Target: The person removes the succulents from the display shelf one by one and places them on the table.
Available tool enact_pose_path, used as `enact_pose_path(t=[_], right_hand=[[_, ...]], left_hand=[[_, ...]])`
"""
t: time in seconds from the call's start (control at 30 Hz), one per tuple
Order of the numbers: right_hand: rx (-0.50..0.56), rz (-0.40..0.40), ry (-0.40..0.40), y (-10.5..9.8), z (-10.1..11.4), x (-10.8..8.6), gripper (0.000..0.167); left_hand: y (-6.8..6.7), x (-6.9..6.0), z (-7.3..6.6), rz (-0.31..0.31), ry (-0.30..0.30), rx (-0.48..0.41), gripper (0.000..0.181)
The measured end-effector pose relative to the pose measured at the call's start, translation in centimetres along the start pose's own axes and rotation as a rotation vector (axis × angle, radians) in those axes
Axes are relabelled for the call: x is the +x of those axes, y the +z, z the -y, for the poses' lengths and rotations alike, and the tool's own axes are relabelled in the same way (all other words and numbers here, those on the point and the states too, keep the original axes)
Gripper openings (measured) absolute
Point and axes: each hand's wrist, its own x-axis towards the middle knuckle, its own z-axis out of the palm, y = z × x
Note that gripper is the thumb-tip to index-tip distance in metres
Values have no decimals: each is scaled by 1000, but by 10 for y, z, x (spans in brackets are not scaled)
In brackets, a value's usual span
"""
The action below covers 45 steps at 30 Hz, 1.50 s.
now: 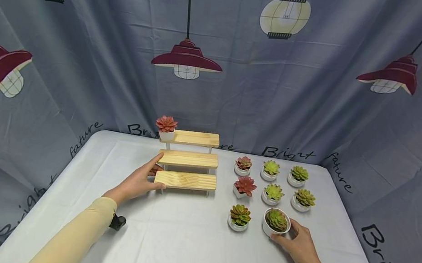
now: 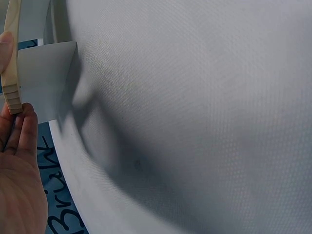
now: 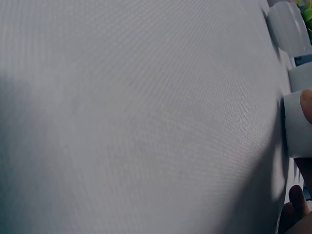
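Note:
A three-tier wooden display stand (image 1: 189, 159) stands left of centre on the table. My left hand (image 1: 137, 181) grips its left side, the thumb at the lowest board and the fingers by the middle one. In the left wrist view, the thumb and fingers lie around the end of a wooden board (image 2: 11, 78). One red potted succulent (image 1: 166, 128) sits at the left end of the top board. My right hand (image 1: 301, 247) holds a green succulent in a round white pot (image 1: 276, 222), thumb and fingers on the pot's side. That white pot (image 3: 297, 131) is partly cut off in the right wrist view.
Several other potted succulents stand in rows on the right, including a red one (image 1: 244, 185), a light green one (image 1: 273, 193) and a darker green one (image 1: 240, 215) left of the held pot. A white cloth (image 1: 184, 247) covers the table; a grey-blue curtain (image 1: 240, 104) hangs behind.

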Motion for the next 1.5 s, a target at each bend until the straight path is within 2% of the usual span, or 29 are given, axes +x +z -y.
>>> enact_pose_path(t=[0.4,0.57,0.83,1.17,1.4,1.5], right_hand=[[30,8,-42,1,-4,1,92],[37,7,-33,2,-5,0,93],[76,0,-106,2,-8,2,86],[-33,21,-32,-1,-9,-3,97],[-8,28,-143,-17,-14,-5,84],[-17,1,-173,-27,-12,-7,81]], left_hand=[[0,1,1,2,4,-2,112],[0,0,1,3,1,-5,112],[0,1,0,7,0,-8,112],[1,0,-1,8,21,-2,112],[1,0,-1,3,28,5,111],[0,0,-1,2,19,6,111]])
